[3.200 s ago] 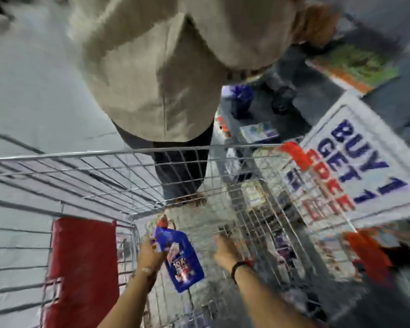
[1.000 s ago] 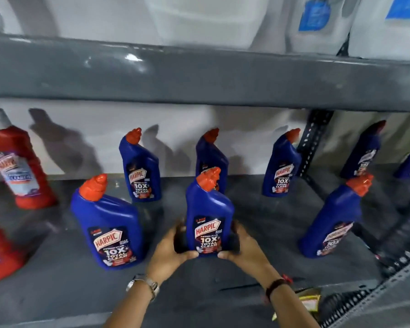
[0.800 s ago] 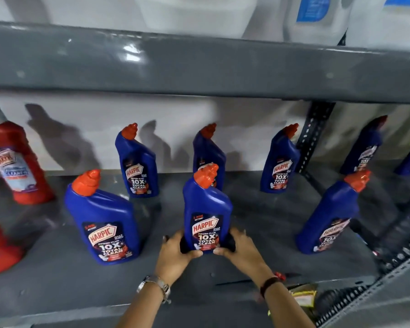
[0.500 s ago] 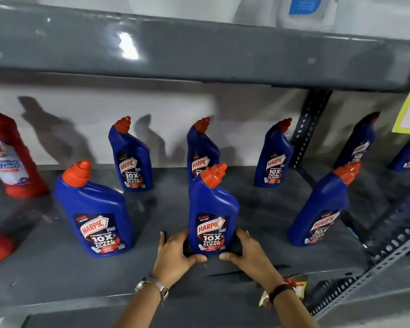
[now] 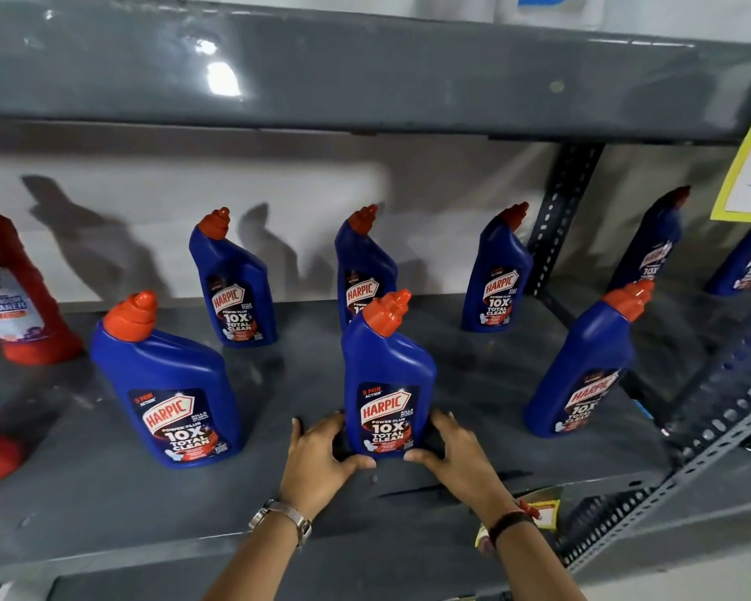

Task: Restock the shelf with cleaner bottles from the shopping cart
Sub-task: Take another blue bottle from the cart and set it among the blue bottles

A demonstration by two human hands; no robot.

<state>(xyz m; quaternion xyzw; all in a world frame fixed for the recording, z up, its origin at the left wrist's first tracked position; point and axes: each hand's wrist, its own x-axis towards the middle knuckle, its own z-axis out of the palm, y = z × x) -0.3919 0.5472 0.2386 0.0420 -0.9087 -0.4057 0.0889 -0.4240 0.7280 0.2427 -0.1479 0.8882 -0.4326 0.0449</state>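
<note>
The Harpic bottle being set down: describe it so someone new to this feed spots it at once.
Look at the grey metal shelf under the thick grey beam. In the front row of blue Harpic bottles, it is the middle bottle, standing upright with its label facing out. Unlike its neighbours, it has the left hand and right hand cupped around its base.

A blue cleaner bottle with an orange cap stands upright at the front middle of the grey shelf, label facing out. The left hand and right hand cup its base from either side, thumbs meeting under the label. Another blue bottle stands near on the left, one on the right, and three more line the back. A red bottle stands at far left.
</note>
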